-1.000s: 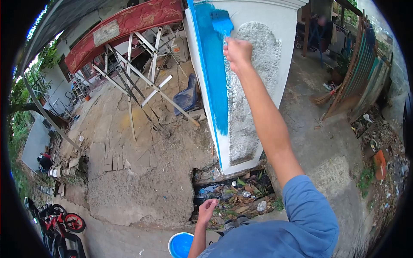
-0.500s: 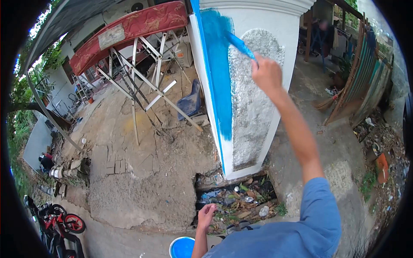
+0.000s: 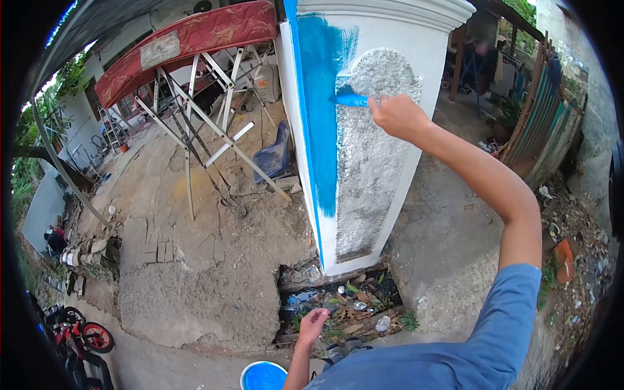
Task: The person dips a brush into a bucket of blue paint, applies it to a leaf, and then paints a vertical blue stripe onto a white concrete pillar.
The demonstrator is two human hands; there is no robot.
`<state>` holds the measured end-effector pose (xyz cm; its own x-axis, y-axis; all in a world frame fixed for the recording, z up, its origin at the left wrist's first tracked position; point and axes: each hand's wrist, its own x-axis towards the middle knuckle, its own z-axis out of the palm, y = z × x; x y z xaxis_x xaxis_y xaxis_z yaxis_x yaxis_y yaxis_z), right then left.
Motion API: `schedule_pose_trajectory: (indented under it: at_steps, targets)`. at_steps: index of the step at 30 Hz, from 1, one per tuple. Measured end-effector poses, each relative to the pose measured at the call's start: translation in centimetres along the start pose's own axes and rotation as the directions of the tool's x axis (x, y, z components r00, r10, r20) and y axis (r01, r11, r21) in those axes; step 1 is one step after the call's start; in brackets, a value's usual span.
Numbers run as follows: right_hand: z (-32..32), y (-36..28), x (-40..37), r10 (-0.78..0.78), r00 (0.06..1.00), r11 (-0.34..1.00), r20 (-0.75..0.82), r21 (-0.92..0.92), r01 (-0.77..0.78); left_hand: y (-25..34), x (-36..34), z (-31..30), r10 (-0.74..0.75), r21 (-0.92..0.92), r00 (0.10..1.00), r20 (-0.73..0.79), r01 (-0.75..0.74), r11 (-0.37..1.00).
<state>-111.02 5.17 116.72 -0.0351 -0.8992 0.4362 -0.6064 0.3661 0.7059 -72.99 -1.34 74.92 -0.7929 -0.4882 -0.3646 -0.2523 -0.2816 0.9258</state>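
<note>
My right hand (image 3: 398, 117) grips the handle of a blue paintbrush (image 3: 351, 98), held nearly level with its bristles against the edge between blue paint and the rough grey panel (image 3: 374, 156). Wet-looking blue paint (image 3: 320, 117) covers the left strip of the white pillar (image 3: 406, 23), with streaky ends at top and bottom. Low in front of me, my left hand (image 3: 313, 325) is closed with fingertips pressed together; whether anything small is between them is hidden. Below and left of it stands a white bucket of blue paint (image 3: 263, 376).
A debris-filled drain pit (image 3: 344, 302) lies at the pillar's foot. To the left are a red mattress (image 3: 195, 40) on metal trestles, a dark blue plastic chair (image 3: 273, 156) and a red-wheeled motorcycle (image 3: 97, 338). A slatted fence (image 3: 539, 123) stands at right.
My right hand has moved slightly down with the brush, which has swung from a slant to nearly level, and my right elbow is farther out. The view has shifted slightly.
</note>
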Motion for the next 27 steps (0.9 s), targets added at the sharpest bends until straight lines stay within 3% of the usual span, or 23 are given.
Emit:
schedule_pose_trajectory:
  at_steps: [4, 8, 10, 13, 15, 19, 21, 23, 25, 27]
  targets:
    - [-2.0, 1.8, 1.6, -0.007, 1.0, 0.999, -0.023, -0.034, 0.006, -0.7, -0.2, -0.1, 0.015, -0.013, 1.0, 0.005, -0.015, 1.0]
    - [-3.4, 6.3, 4.9, -0.064, 0.998, 0.975, 0.007, -0.21, 0.064, -0.5, -0.5, -0.2, -0.073, 0.008, 0.997, -0.027, 0.073, 0.997]
    - [-3.8, 8.0, 6.4, -0.077, 0.997, 0.958, -0.018, -0.278, 0.069, -1.5, -0.1, 0.1, -0.041, 0.002, 0.998, -0.044, 0.042, 0.999]
    - [-4.6, 9.3, 6.6, -0.077, 0.983, 0.938, -0.164, -0.346, 0.016, -1.4, -0.5, 1.4, -0.008, 0.015, 0.994, -0.106, 0.01, 1.0]
    - [-4.9, 9.7, 6.1, -0.073, 0.923, 0.881, -0.377, -0.458, -0.118, -0.5, -0.4, 3.0, 0.009, 0.017, 0.989, -0.15, -0.007, 1.0]
    - [-2.8, 9.4, 5.1, -0.116, 0.901, 0.904, -0.418, -0.42, -0.078, -1.7, -0.7, 6.6, -0.045, -0.04, 0.972, -0.23, 0.037, 0.999]
    - [-1.1, 8.1, 4.5, -0.034, 0.951, 0.954, -0.307, -0.295, -0.061, -2.9, -0.7, 8.2, 0.016, -0.105, 0.984, -0.176, -0.035, 0.994]
    - [0.2, 7.1, 3.8, -0.057, 0.956, 0.974, -0.288, -0.228, -0.011, -2.9, -0.9, 9.5, -0.02, -0.1, 0.983, -0.184, 0.002, 0.995]
    - [0.1, 6.1, 3.2, -0.145, 0.981, 0.983, -0.133, -0.137, 0.126, -3.0, -0.9, 10.5, -0.072, -0.115, 0.983, -0.167, 0.053, 0.992]
    - [-0.9, 5.5, 2.6, -0.141, 0.987, 0.987, -0.076, -0.089, 0.134, -3.6, -0.9, 10.6, -0.05, -0.108, 0.986, -0.158, 0.033, 0.994]
